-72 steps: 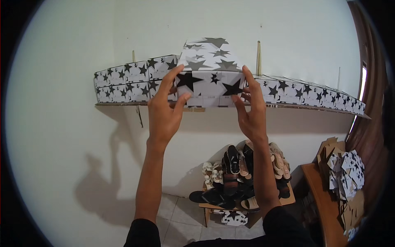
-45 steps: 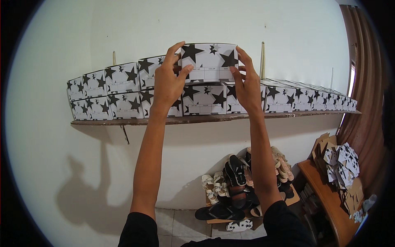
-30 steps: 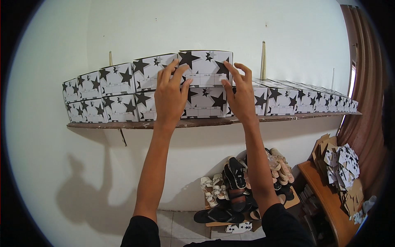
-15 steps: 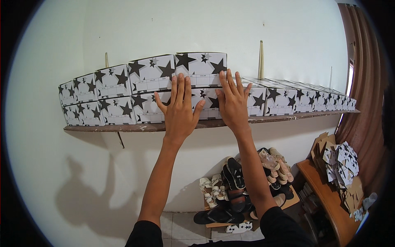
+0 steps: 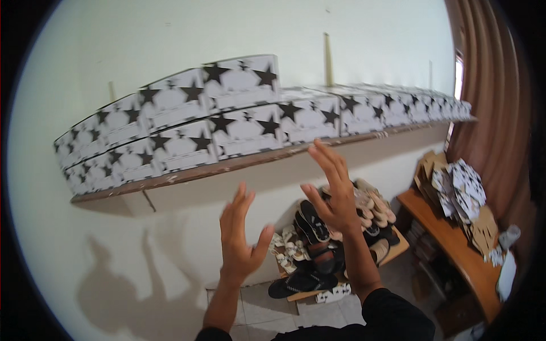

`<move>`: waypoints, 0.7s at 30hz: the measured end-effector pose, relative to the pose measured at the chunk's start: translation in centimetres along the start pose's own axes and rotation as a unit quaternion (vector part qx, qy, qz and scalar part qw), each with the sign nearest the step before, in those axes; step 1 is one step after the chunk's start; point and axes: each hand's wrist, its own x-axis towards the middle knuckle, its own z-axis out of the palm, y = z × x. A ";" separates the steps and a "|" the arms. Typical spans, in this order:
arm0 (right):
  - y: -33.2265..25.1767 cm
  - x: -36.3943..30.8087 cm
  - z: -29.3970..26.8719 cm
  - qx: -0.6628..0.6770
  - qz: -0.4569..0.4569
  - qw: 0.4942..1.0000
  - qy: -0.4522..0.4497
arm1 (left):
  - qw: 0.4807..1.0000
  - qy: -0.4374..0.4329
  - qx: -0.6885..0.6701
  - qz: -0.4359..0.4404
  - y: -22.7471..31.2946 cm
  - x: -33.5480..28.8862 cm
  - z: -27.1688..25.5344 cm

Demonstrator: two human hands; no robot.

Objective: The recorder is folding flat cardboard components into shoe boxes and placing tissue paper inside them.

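Note:
White shoe boxes with black stars stand in a long row on a wall shelf (image 5: 187, 173). A second layer lies on the left part of the row, ending at an upper box (image 5: 239, 85); to its right the lower boxes (image 5: 364, 113) are a single layer. My left hand (image 5: 242, 238) hangs below the shelf, empty, with thumb and fingers apart. My right hand (image 5: 335, 196) is raised just below the shelf's front edge, likewise empty with the fingers stretched out. Neither hand touches a box.
Below the shelf, sandals and shoes (image 5: 313, 224) are heaped on a low wooden stand. At the right a wooden desk (image 5: 438, 238) carries flattened star-patterned cartons (image 5: 460, 187) and brown cardboard. A brown curtain (image 5: 489, 113) hangs beside it.
Both hands have come off the box fronts and dropped below the shelf, the left one lower. The view has tilted and shifted to the right. The boxes look the same.

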 end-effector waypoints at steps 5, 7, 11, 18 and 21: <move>2.8 -12.4 -1.4 0.045 0.174 0.979 -0.099 | 0.955 -0.140 -0.162 -0.204 -3.3 -11.7 5.9; 4.9 -19.4 -2.7 0.007 0.259 0.957 -0.133 | 0.916 -0.207 -0.202 -0.277 -4.0 -16.4 9.5; 4.7 -30.3 -8.4 -0.014 0.406 0.909 -0.096 | 0.835 -0.298 -0.254 -0.386 -2.3 -22.3 16.9; 2.8 -39.4 -21.6 -0.084 0.542 0.833 0.075 | 0.754 -0.369 -0.418 -0.347 7.9 -22.6 28.8; 2.5 -41.7 -27.6 -0.113 0.542 0.823 0.124 | 0.728 -0.391 -0.459 -0.325 13.0 -22.4 34.2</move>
